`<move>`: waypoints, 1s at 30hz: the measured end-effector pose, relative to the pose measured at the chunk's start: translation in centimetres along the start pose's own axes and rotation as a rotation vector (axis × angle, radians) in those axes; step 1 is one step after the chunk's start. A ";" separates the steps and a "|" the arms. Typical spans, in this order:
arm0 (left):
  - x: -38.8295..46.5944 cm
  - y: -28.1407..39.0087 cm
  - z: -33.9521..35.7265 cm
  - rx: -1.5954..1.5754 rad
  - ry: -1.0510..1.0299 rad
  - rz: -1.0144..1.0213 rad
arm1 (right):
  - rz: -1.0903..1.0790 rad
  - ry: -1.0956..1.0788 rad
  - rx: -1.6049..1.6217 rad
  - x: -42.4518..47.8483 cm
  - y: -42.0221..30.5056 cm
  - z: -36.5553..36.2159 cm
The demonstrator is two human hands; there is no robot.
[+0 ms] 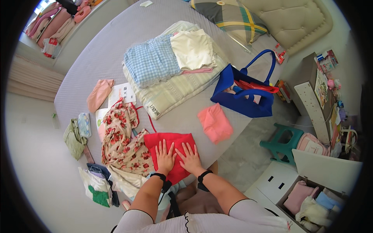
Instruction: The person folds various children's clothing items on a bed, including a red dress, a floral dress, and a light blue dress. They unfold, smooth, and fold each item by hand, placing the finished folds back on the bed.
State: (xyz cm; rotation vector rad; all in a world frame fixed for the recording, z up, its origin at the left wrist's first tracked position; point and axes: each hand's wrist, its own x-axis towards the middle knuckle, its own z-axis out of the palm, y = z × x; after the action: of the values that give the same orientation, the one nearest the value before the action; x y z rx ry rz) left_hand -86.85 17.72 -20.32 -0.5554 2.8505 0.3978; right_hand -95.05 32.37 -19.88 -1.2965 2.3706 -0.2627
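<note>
A red cloth lies flat at the near edge of the bed. My left hand rests palm down on it with fingers spread, and my right hand presses flat beside it, fingers apart. Touching the red cloth on the left is a crumpled floral garment with red trim. A folded coral-pink cloth lies to the right, below an upright blue felt bag that holds red and pale items. Farther back, a blue gingham cloth and a folded white garment rest on a folded pale quilt.
Folded clothes, a green cloth and a pink garment lie along the bed's left side. A plaid cushion is at the headboard. On the floor at right stand a green plastic stool and an open storage box with clothes.
</note>
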 end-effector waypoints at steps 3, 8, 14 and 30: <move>0.9 -0.1 2.7 0.042 -0.027 -0.051 | 0.023 -0.051 0.033 1.0 0.5 1.1; 1.5 -0.6 3.1 0.045 -0.052 -0.018 | -0.039 0.067 0.255 1.2 1.5 0.3; -1.0 -0.6 -3.0 -0.206 0.083 -0.092 | 0.549 0.698 0.323 -0.3 12.4 0.1; 0.1 9.8 0.3 -1.500 -0.121 -0.499 | 0.732 0.221 1.412 1.9 14.6 -8.2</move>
State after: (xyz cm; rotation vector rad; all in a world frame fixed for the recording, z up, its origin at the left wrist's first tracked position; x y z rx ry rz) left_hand -90.77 26.52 -18.47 -1.2726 1.6655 2.2605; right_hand -110.71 38.45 -18.38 0.2521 1.7978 -1.4803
